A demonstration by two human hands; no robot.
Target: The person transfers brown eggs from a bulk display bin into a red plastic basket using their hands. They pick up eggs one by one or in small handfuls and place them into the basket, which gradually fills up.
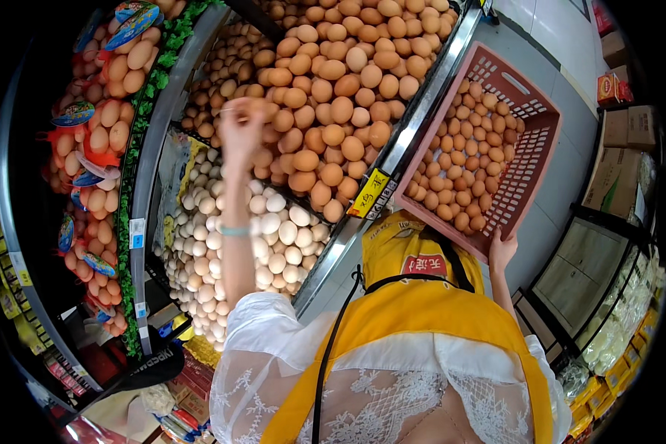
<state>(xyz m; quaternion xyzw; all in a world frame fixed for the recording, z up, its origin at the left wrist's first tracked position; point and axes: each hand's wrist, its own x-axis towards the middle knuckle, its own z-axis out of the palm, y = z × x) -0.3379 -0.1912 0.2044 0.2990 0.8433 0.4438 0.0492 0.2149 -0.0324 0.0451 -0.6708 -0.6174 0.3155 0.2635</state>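
Note:
My left hand reaches out over the heap of brown eggs in the display bin. Motion smears its fingers, so whether it holds an egg is unclear. Below that arm, in the same bin, lies a heap of pale cream eggs. With my right hand I grip the near rim of a pinkish-brown plastic crate. A layer of brown eggs covers much of the crate's bottom. The crate tilts beside the bin's metal edge.
Netted eggs fill a shelf on the left, edged with green plastic leaves. A yellow price sign is fixed to the bin's front edge. Cardboard boxes and a low cabinet stand on the right.

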